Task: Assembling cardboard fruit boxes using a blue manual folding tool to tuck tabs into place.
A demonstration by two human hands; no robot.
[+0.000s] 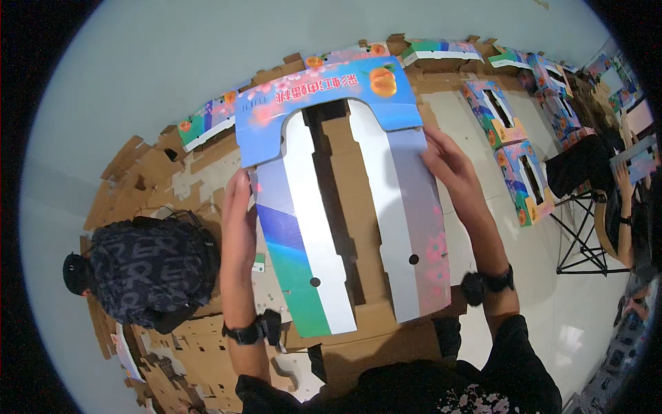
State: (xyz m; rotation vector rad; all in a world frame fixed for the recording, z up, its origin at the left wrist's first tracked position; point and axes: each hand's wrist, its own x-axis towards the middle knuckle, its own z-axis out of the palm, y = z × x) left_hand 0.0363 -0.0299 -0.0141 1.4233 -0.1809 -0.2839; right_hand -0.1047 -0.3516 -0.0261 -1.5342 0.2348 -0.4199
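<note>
A colourful printed cardboard fruit carton (310, 207) lies before me, its blue end with a peach picture facing away. White flaps run along both long sides, with a lengthwise gap between them showing brown cardboard inside. Against the carton's left side, near the blue end, rests my left hand (238, 200), fingers straight and close together. My right hand (447, 162) presses the opposite side, its fingertips at the edge just below the blue end piece. The carton is held between the two hands. Parts of the fingers are hidden by its sides.
On the right, finished-looking cartons (494, 114) lie on the tiled floor beside a folding stool (586, 234) and a person's arm (624, 186). At left sits another person in a dark patterned top (155, 272). Flattened brown cardboard (141, 172) and more cartons line the wall.
</note>
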